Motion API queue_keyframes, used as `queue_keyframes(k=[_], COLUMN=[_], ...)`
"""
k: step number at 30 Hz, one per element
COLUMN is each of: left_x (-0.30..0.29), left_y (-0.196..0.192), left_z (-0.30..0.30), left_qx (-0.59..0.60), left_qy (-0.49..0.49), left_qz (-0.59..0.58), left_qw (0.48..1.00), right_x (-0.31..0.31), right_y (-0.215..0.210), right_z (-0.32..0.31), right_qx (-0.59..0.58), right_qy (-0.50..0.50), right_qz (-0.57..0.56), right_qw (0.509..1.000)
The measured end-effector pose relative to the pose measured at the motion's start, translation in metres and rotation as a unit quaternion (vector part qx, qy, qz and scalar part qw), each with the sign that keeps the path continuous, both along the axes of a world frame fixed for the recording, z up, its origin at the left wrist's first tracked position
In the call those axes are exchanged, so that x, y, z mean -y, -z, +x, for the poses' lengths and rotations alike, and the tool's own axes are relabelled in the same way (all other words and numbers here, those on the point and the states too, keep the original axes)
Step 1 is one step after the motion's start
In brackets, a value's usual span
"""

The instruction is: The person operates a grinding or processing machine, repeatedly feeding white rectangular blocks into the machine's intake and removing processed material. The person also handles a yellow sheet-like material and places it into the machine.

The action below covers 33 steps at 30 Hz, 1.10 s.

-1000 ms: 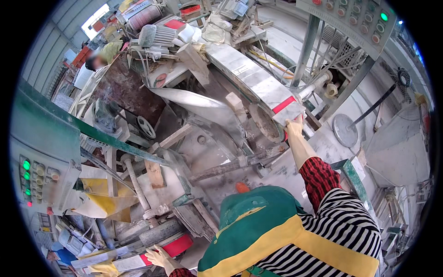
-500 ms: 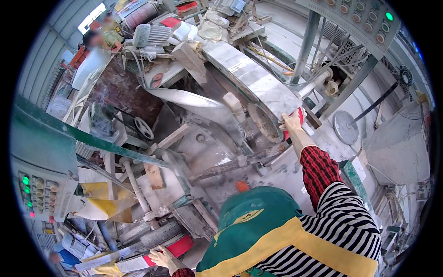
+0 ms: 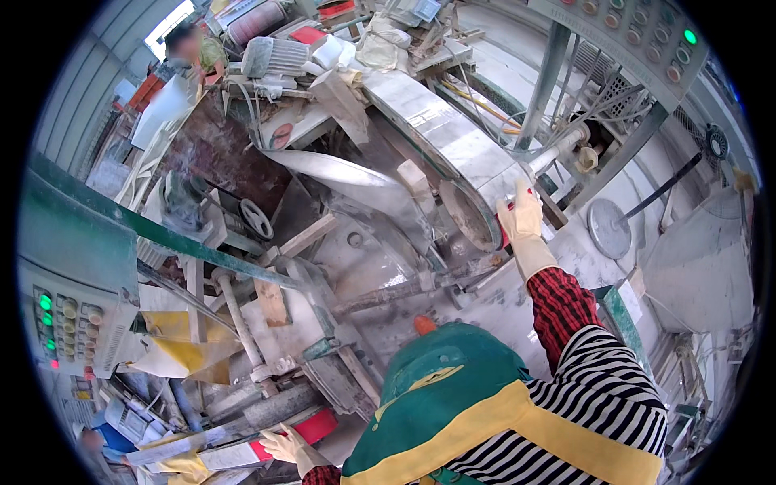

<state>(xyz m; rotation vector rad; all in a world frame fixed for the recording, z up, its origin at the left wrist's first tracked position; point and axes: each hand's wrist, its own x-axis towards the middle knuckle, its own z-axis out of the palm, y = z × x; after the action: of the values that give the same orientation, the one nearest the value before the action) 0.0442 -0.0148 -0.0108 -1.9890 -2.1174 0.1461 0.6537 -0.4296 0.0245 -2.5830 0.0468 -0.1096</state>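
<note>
My right hand (image 3: 522, 222), in a cream glove, lies over the near end of a long conveyor (image 3: 495, 212). Its fingers stretch forward onto the pale top, thumb to the left. White, grey-veined stone-like pieces (image 3: 436, 121) run along that conveyor; a red curved part (image 3: 503, 236) shows beside the hand. At lower left, my left hand (image 3: 289, 449), gloved too, has its fingers spread against the red end (image 3: 317, 426) of a second narrow conveyor. I see nothing held in it. What lies beneath my right palm is hidden.
Control panels with lit buttons stand at upper right (image 3: 638, 36) and left (image 3: 69, 327). A green beam (image 3: 162, 238) crosses the left side. Between the conveyors are a handwheel (image 3: 255, 219) and wooden blocks. Other people appear at upper left (image 3: 212, 55) and lower left (image 3: 113, 432).
My right hand has shifted from gripping the conveyor's red end to lying with fingers stretched over its top. The left hand stays nearly in place. The view has shifted slightly.
</note>
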Motion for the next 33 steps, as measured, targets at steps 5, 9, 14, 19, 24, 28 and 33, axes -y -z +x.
queue_keyframes(k=[5,9,14,19,24,28,33], left_x=[0.005,0.015,0.02,0.025,0.029,0.033,0.024], left_y=[-0.001,-0.01,0.002,0.002,0.001,-0.009,0.007], left_z=[0.017,0.03,0.028,0.036,0.04,0.05,0.034], left_qx=[-0.008,-0.009,-0.009,-0.015,-0.021,-0.003,0.018], left_qy=[0.018,0.023,0.026,0.038,0.028,0.015,0.032], left_qz=[0.021,0.021,0.073,0.091,0.082,0.04,0.039], left_qw=[1.0,0.999,0.997,0.995,0.996,0.999,0.999], right_x=[-0.002,-0.024,-0.028,-0.027,-0.03,-0.033,0.003], right_y=[0.0,0.003,0.0,0.007,0.007,0.007,0.048], right_z=[0.01,0.021,0.034,0.041,0.046,0.042,0.058], right_qx=[0.092,-0.015,-0.081,-0.084,-0.096,-0.053,0.099], right_qy=[-0.169,-0.156,-0.188,-0.19,-0.196,-0.19,-0.204], right_qz=[-0.164,-0.293,-0.327,-0.345,-0.352,-0.337,-0.042], right_qw=[0.967,0.943,0.923,0.915,0.91,0.921,0.973])
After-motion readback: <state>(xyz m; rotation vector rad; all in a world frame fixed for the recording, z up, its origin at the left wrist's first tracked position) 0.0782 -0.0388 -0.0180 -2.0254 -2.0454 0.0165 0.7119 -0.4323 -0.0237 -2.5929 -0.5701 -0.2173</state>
